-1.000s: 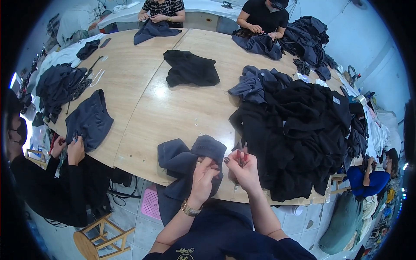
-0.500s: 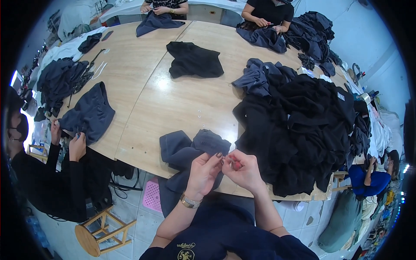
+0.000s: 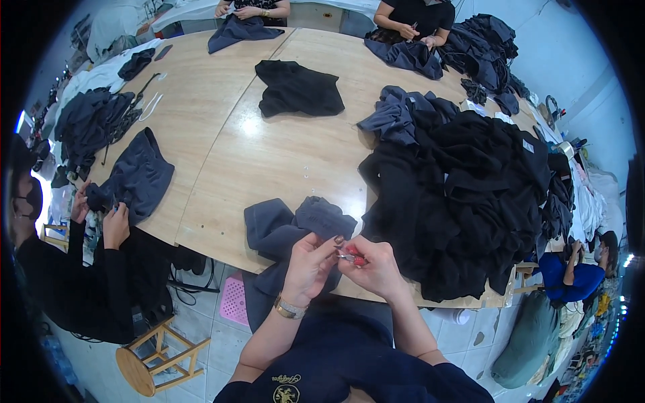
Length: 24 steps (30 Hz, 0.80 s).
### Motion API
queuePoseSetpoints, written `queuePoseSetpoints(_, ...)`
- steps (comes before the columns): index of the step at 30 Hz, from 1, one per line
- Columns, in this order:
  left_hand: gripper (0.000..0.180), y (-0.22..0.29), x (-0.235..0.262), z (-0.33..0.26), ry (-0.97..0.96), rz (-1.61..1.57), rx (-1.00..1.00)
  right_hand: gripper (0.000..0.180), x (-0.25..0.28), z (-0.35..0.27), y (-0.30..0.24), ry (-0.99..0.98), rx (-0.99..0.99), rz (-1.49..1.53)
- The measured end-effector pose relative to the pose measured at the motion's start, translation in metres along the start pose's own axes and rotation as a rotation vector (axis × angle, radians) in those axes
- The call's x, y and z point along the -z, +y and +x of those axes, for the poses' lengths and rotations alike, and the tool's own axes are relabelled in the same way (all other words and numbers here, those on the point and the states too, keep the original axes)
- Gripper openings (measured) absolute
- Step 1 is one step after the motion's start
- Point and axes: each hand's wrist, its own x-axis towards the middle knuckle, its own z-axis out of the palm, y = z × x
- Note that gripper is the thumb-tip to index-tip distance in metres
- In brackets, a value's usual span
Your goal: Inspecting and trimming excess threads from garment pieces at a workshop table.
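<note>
A dark grey garment (image 3: pixel 272 232) lies bunched over the table's near edge, part of it hanging down in front of me. My left hand (image 3: pixel 309 269) is closed in a pinch at the garment's near part, thumb and forefinger together; the exact bit between the fingertips is too small to make out. Close beside it on the right, my right hand (image 3: pixel 373 269) grips small red-handled thread snips (image 3: pixel 354 258), their metal tips pointing left toward my left fingertips. The folded band end (image 3: pixel 326 216) of the garment rests on the table just beyond both hands.
A large heap of black garments (image 3: pixel 463 208) covers the table (image 3: pixel 215 161) at right. One black garment (image 3: pixel 299 88) lies toward the far side. Co-workers handle grey garments at left and across the table. A wooden stool (image 3: pixel 138 369) and a pink basket (image 3: pixel 234 301) stand at lower left.
My right hand has turned slightly, and the snips' red handles and metal tips show more plainly at my left fingertips. The garment stays in nearly the same place.
</note>
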Motion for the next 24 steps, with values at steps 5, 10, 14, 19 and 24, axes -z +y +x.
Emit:
queuePoseSetpoints(5,0.013,0.001,0.005,-0.001,-0.008,0.001,0.015,0.017,0.009,-0.003,0.003,0.092,-0.18,0.249)
queuePoseSetpoints(10,0.014,0.005,0.001,-0.003,-0.021,-0.036,0.056,0.015,0.004,-0.005,0.026,0.182,-0.124,0.144)
queuePoseSetpoints(14,0.015,0.007,0.002,-0.005,-0.037,-0.049,0.052,0.02,-0.001,-0.007,0.027,0.097,-0.046,-0.21)
queuePoseSetpoints(19,0.016,0.005,0.001,-0.005,-0.046,-0.042,0.038,0.021,-0.001,-0.005,0.022,0.064,0.024,-0.325)
queuePoseSetpoints(24,0.015,0.005,-0.002,-0.005,-0.03,0.017,0.032,0.021,0.0,0.0,0.02,0.038,0.057,-0.401)
